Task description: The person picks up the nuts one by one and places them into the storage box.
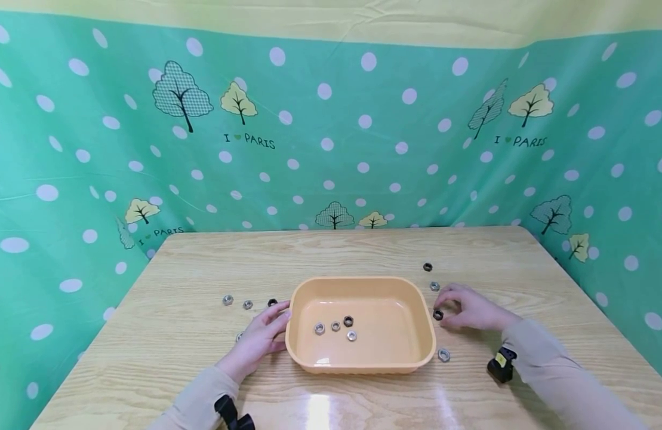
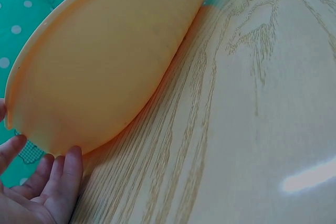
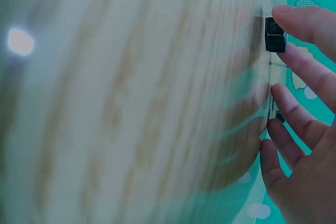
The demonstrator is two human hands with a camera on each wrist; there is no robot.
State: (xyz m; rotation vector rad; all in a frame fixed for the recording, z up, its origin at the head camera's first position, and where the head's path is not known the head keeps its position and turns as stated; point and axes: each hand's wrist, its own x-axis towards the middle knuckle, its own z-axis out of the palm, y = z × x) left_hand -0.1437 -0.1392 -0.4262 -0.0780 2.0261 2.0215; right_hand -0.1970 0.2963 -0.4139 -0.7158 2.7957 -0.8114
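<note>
Right grip (image 1: 470, 309) pinches a black nut (image 1: 438, 315); left grip (image 1: 261, 338), fingers apart, touches the orange tray (image 1: 384, 322) (four nuts (image 1: 336, 326) lie inside).

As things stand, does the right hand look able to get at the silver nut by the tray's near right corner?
Probably yes: nothing visible stands between the right hand and that silver nut, which lies outside the tray. However, the hand seems occupied pinching a dark nut.

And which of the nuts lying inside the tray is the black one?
The rearmost hex nut in the orange tray; the other three nuts there are silver.
</note>
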